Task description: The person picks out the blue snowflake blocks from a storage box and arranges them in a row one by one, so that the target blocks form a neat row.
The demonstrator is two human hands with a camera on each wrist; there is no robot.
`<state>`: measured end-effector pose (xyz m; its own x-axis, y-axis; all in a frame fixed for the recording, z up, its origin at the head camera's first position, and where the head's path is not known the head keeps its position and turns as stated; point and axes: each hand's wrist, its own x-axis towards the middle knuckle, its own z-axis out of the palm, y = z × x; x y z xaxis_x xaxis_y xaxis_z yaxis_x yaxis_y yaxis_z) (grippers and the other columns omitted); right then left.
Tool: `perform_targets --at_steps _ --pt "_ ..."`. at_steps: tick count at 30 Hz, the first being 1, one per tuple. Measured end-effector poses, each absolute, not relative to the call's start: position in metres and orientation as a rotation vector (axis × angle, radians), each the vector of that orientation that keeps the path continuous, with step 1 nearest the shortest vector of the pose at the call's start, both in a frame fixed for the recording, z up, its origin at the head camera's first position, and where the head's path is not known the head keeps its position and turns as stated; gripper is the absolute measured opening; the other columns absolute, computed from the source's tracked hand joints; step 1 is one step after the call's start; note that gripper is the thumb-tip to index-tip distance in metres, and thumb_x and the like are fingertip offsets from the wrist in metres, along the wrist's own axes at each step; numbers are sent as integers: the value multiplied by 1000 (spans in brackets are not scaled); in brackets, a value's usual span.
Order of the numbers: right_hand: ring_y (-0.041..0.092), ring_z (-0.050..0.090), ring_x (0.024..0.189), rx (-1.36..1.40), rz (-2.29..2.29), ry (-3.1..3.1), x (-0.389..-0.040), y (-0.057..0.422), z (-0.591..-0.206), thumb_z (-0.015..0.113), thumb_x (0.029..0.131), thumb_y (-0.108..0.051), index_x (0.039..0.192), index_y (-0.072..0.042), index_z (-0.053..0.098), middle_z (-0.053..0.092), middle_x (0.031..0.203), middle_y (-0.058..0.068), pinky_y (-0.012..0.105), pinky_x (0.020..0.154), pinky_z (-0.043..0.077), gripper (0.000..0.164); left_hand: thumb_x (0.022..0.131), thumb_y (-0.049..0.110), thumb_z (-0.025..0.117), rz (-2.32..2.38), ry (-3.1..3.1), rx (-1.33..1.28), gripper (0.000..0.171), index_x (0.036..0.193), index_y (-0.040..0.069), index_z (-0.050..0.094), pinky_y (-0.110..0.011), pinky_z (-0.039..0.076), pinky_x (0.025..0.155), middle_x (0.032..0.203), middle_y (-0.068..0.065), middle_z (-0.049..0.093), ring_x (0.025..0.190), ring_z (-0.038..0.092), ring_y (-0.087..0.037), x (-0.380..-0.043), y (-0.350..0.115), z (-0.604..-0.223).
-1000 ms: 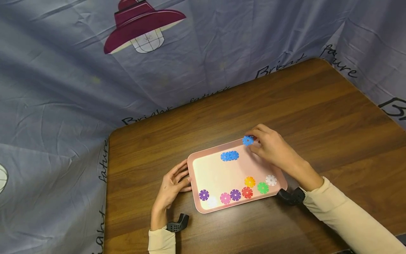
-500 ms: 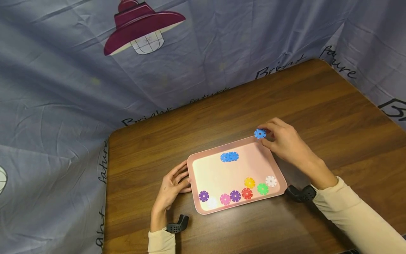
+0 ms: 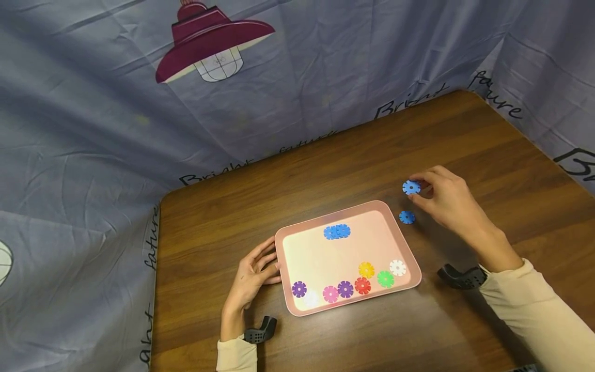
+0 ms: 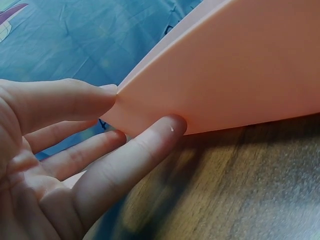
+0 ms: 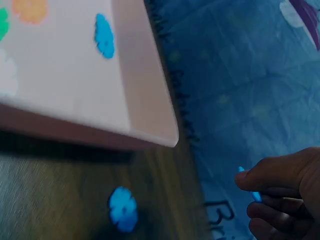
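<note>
My right hand [image 3: 448, 199] pinches a blue notched snowflake disc [image 3: 411, 187] between thumb and fingers, above the table to the right of the tray. In the right wrist view only thin slivers of that disc show. A second blue disc [image 3: 406, 217] lies on the wood just beyond the tray's right side. My left hand [image 3: 253, 271] is at the left end of the shallow pink tray [image 3: 279, 243]. Its fingers are fairly straight, and the thumb [image 4: 150, 145] touches the tray's outer wall. Overlapping blue discs [image 3: 337, 231] lie inside near the far wall.
Along the tray's near side lie a yellow disc [image 3: 366, 269], a red disc [image 3: 363, 285], a green disc [image 3: 385, 279], a white disc [image 3: 397, 267], a pink disc [image 3: 330, 294] and purple discs [image 3: 345, 289]. Grey printed curtain [image 3: 297, 77] hangs behind the wooden table [image 3: 465, 129].
My right hand has carried its blue disc rightward from over the tray's far right corner to beyond it. The blue disc on the table has come into view. My left hand has stayed put.
</note>
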<state>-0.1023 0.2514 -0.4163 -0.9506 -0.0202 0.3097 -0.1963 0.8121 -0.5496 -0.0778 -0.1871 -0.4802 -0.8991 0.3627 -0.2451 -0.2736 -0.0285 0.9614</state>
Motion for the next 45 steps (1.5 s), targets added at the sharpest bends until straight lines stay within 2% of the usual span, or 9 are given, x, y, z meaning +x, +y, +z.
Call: perform_targets --at_steps 4,9,11,17,23,45 --pt "32 66 78 168 838 -2718 -101 262 -428 81 73 -2 106 5 69 62 97 19 13 65 41 36 92 -10 61 1982 1824 89 60 146 10 45 -44 61 77 148 -14 42 130 47 -37 -77 -187 -480" --pt "33 64 80 144 805 -2763 -99 271 -444 81 73 -2 104 6 69 62 93 20 34 66 47 34 92 -10 61 1983 1828 86 60 146 9 45 -44 61 77 148 -14 43 129 48 -37 -77 -187 -481" --pt "33 63 80 141 800 -2778 -98 274 -451 81 72 -2 103 7 69 62 92 20 39 66 48 34 92 -9 61 1981 1828 92 60 147 9 44 -44 61 77 148 -15 42 129 48 -37 -77 -187 -481" --pt "32 64 78 140 812 -2792 -96 280 -467 82 71 -2 101 6 69 63 90 20 39 65 50 33 92 -10 61 1984 1819 99 61 147 7 43 -44 61 77 149 -16 41 130 47 -38 -78 -188 -481" --pt "33 64 78 129 809 -2798 -94 281 -470 81 72 -2 101 7 69 62 91 21 45 66 50 33 92 -10 61 1981 1820 92 61 147 7 43 -44 61 78 148 -15 42 130 47 -38 -79 -187 -480" --pt "30 61 77 107 837 -2834 -88 283 -476 81 74 -3 100 6 70 61 86 17 43 64 48 30 91 -9 62 1973 1833 85 61 147 7 43 -43 61 77 148 -15 42 130 47 -38 -78 -187 -480"
